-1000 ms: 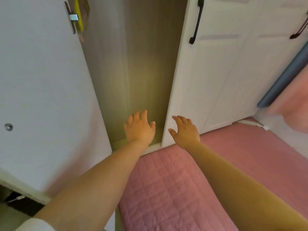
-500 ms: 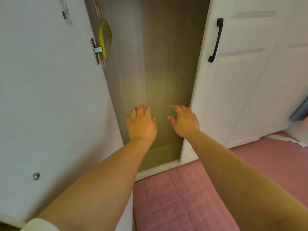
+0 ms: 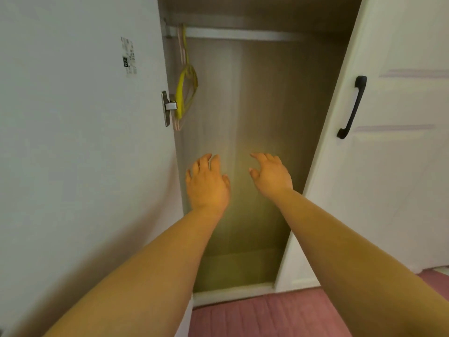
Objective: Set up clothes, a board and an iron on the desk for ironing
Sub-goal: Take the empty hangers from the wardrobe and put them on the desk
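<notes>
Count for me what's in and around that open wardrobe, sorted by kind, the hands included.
Hands: 2, the left hand and right hand, both holding nothing
Yellow hangers: 1, on the rail
Pink hangers: 1, though there may be more
Black door handles: 1
Total: 5

Two bare forearms in view, no sleeves visible, no watch or jewellery seen. Left hand (image 3: 207, 186) at 10 o'clock of frame centre, right hand (image 3: 272, 175) at 1 o'clock, both ungloved.
</notes>
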